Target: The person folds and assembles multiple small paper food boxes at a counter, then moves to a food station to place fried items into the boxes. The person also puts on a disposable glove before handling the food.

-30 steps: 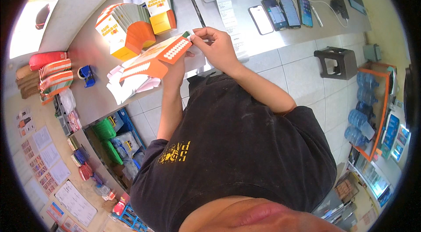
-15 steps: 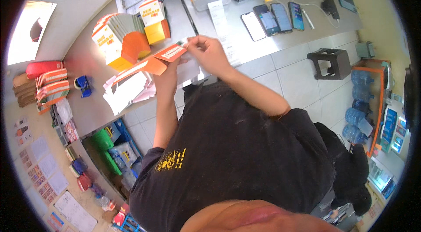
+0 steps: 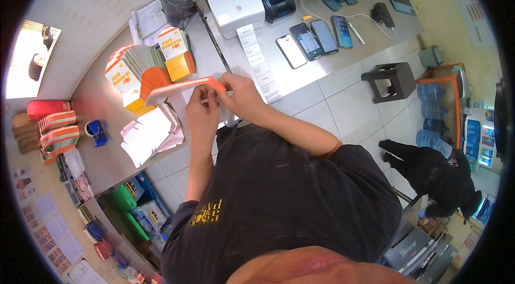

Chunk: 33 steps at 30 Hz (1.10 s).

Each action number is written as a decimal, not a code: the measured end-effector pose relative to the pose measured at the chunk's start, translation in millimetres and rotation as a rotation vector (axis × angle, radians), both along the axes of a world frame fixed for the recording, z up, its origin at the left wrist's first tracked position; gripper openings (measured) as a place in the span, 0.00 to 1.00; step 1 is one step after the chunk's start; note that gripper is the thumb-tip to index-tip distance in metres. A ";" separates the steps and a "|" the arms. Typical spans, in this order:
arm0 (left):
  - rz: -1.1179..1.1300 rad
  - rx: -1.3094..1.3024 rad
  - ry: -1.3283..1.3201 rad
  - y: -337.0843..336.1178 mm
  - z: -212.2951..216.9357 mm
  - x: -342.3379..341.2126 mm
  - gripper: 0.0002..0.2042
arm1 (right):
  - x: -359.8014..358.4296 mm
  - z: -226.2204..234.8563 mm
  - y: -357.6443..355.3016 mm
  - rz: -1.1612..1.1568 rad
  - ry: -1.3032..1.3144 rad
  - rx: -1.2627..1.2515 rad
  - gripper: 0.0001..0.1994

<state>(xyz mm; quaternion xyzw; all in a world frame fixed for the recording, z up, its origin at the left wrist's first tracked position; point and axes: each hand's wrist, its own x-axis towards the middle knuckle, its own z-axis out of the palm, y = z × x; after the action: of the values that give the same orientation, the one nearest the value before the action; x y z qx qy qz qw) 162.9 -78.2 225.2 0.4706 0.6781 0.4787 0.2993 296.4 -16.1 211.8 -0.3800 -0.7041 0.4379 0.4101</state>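
Note:
Above the metal counter I hold an orange-and-white folding carton [image 3: 185, 85], turned almost edge-on so that it looks like a thin strip. My left hand [image 3: 203, 106] is closed at its near edge, thumb and fingers drawn together. At the carton's right end, my right hand [image 3: 242, 96] pinches the orange corner. Just beyond lies a fanned stack of orange, white and yellow cartons [image 3: 140, 72], with a smaller carton stack [image 3: 177, 53] beside it. A pile of white and pinkish paper slips [image 3: 150, 136] sits left of my left forearm.
A white label printer [image 3: 234, 2] trails a paper strip [image 3: 259, 64] over the counter edge. Several phones [image 3: 310, 42] lie to its right. A blue tape dispenser [image 3: 96, 133] is at left. A dark stool [image 3: 390, 81] stands on the tiles, and a person in black [image 3: 437, 176] is at right.
The carton has tipped from showing its printed orange face to nearly edge-on. My hands have come closer together around its right end. The person at right shows more fully.

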 end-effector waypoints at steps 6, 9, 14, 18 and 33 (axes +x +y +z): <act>-0.033 0.031 0.303 -0.9 2.1 1.1 0.10 | 4.0 0.0 -1.0 0.012 -0.124 0.166 0.06; 0.173 0.283 0.518 -5.9 3.7 -2.4 0.14 | 14.9 4.9 5.5 -0.028 -0.156 0.069 0.06; 0.256 0.146 -0.058 -8.5 -1.8 -29.2 0.18 | 42.0 4.1 19.2 0.031 -0.239 -0.140 0.12; 0.087 0.001 -0.815 -10.2 -20.3 -39.9 0.15 | 51.3 9.3 28.4 -0.166 -0.337 -0.215 0.15; -0.016 0.114 -0.221 -2.0 13.4 29.7 0.15 | 41.4 15.1 9.5 0.066 0.062 -0.266 0.14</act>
<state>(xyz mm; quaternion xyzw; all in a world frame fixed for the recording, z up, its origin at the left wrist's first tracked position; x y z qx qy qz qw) 192.6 -80.1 238.6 0.4366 0.6088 0.5629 0.3491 337.8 -6.6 226.8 -0.3939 -0.6388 0.5521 0.3633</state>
